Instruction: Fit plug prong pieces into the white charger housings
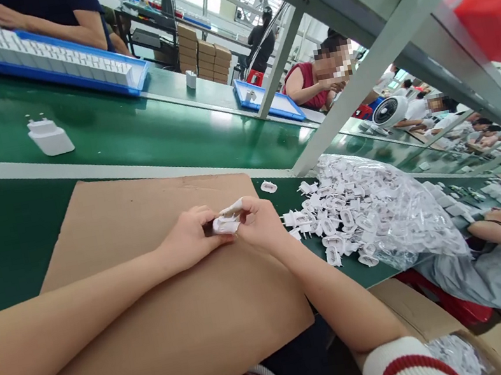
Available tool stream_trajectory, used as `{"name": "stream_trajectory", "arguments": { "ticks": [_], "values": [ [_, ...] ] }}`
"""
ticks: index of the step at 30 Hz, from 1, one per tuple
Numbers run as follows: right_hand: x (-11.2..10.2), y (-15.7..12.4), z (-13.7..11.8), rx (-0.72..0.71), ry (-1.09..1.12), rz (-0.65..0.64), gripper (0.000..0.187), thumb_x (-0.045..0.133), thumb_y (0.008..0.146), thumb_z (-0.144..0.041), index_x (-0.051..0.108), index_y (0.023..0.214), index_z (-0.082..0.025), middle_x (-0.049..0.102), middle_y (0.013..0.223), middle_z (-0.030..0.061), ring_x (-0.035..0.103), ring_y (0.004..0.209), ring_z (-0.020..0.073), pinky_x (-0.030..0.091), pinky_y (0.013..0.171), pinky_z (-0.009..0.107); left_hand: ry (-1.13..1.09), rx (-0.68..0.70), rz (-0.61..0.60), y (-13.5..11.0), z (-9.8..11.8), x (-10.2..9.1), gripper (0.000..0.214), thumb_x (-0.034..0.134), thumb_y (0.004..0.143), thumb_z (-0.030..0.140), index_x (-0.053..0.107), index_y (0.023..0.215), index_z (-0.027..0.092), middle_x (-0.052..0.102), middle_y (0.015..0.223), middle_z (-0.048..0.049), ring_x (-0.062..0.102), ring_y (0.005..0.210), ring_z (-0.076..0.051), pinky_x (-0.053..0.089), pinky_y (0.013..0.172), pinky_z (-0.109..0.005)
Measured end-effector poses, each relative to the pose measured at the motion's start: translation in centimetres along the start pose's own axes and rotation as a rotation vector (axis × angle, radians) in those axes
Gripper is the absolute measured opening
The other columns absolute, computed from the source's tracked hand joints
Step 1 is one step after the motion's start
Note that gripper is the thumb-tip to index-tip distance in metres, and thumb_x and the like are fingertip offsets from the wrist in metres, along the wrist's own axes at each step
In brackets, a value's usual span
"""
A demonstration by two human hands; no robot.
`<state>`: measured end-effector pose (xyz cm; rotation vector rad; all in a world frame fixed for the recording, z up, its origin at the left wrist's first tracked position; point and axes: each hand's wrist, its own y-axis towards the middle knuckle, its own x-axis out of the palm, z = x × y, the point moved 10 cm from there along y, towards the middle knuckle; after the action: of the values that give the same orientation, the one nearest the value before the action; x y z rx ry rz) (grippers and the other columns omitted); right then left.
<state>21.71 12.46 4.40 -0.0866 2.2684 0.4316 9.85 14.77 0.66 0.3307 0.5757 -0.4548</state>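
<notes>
Above a sheet of brown cardboard (161, 203), both hands meet around a small white plastic charger part (227, 224). My left hand (191, 238) pinches it from the left, fingers closed. From the other side my right hand (261, 224) grips it between thumb and fingers, at a thin raised white edge. Whether this is one piece or two, I cannot tell, as the fingers cover much of it. To the right of my right hand lies a heap of white plug faces (332, 212) with pins, spilling from a clear plastic bag (400, 213). One loose plug face (268, 187) rests near the cardboard's corner.
A white charger (51, 137) lies on the green conveyor belt (123, 126). Beyond it stands a blue tray (50, 71) filled with chargers, beside a co-worker's arm. A slanted metal post (337, 101) rises behind the heap. An open carton (417, 307) sits below right.
</notes>
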Motion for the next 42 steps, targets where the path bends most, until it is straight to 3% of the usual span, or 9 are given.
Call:
{"name": "stream_trajectory", "arguments": {
  "ticks": [10,14,19,23,26,30,35,38,42],
  "values": [
    [-0.4,-0.1,-0.8,-0.074,0.011,0.115,0.014,0.06,0.072,-0.011,0.061,0.081,-0.022,0.064,0.084,-0.0013,0.056,0.081,0.0159,0.04,0.069,0.025,0.195,0.018,-0.037,0.3,1.0,-0.4,0.037,0.061,0.084,0.056,0.068,0.085,0.02,0.068,0.086,-0.0046,0.06,0.088,-0.025,0.046,0.08,-0.033],
    [-0.5,0.3,-0.8,-0.07,0.015,0.109,0.018,0.064,0.075,-0.014,0.065,0.09,-0.023,0.068,0.093,-0.0008,0.059,0.087,0.0167,0.044,0.074,0.025,0.172,0.047,-0.05,0.5,1.5,-0.7,0.04,0.063,0.085,0.054,0.066,0.107,0.02,0.07,0.108,-0.0061,0.063,0.1,-0.028,0.05,0.089,-0.035],
    [-1.8,1.3,0.8,-0.043,0.102,0.162,0.044,0.07,0.085,-0.031,0.059,0.127,-0.022,0.07,0.112,0.0023,0.061,0.107,0.0178,0.048,0.094,0.028,0.14,-0.054,-0.126,1.2,1.9,-0.5,0.042,0.06,0.088,0.059,0.064,0.102,0.02,0.071,0.102,-0.0033,0.066,0.097,-0.028,0.051,0.082,-0.032],
    [-4.3,2.1,5.1,0.187,-0.195,0.281,0.052,0.06,0.094,-0.05,0.056,0.131,-0.015,0.059,0.135,0.018,0.05,0.131,0.0303,0.036,0.114,0.048,0.28,-0.127,0.087,5.2,1.7,-3.1,0.055,0.058,0.082,0.071,0.065,0.099,0.02,0.072,0.091,0.0001,0.067,0.088,-0.028,0.049,0.072,-0.03],
    [-4.4,2.6,8.1,0.331,-0.374,0.193,0.063,0.058,0.094,-0.052,0.049,0.141,-0.012,0.044,0.15,0.024,0.039,0.141,0.0393,0.025,0.118,0.06,0.417,-0.184,0.23,9.4,1.2,-5.4,0.052,0.054,0.085,0.066,0.063,0.1,0.017,0.07,0.094,-0.0023,0.065,0.089,-0.029,0.047,0.072,-0.032],
    [-4.0,2.8,9.8,0.387,-0.376,0.07,0.046,0.058,0.094,-0.034,0.053,0.132,-0.009,0.053,0.137,0.021,0.053,0.125,0.0338,0.049,0.1,0.046,0.516,-0.185,0.399,12.9,1.8,-8.6,0.048,0.053,0.087,0.063,0.061,0.096,0.017,0.064,0.084,-0.0026,0.064,0.088,-0.031,0.044,0.069,-0.033],
    [-5.1,2.9,9.2,0.353,-0.354,0.092,0.029,0.057,0.088,-0.017,0.058,0.117,-0.016,0.06,0.121,0.0118,0.061,0.108,0.0262,0.054,0.082,0.033,0.421,-0.294,0.361,13.4,1.4,-10.4,0.049,0.059,0.083,0.065,0.052,0.087,0.017,0.055,0.07,-0.002,0.065,0.087,-0.033,0.043,0.067,-0.035],
    [-5.5,2.8,8.1,0.308,-0.315,0.168,0.031,0.057,0.086,-0.021,0.058,0.117,-0.019,0.058,0.12,0.0091,0.063,0.097,0.0237,0.054,0.078,0.033,0.183,-0.095,0.459,13.6,4.6,-10.9,0.051,0.071,0.081,0.054,0.052,0.108,0.015,0.065,0.095,-0.0068,0.06,0.11,-0.035,0.047,0.081,-0.042],
    [-4.2,2.3,5.4,0.182,-0.188,0.214,0.036,0.06,0.087,-0.033,0.058,0.122,-0.025,0.055,0.121,0.0048,0.064,0.081,0.0171,0.055,0.075,0.031,-0.133,0.137,0.602,11.7,11.2,-10.0,0.067,0.079,0.079,0.044,0.052,0.131,0.012,0.06,0.127,-0.0119,0.049,0.127,-0.033,0.041,0.105,-0.048]
  ]
}}
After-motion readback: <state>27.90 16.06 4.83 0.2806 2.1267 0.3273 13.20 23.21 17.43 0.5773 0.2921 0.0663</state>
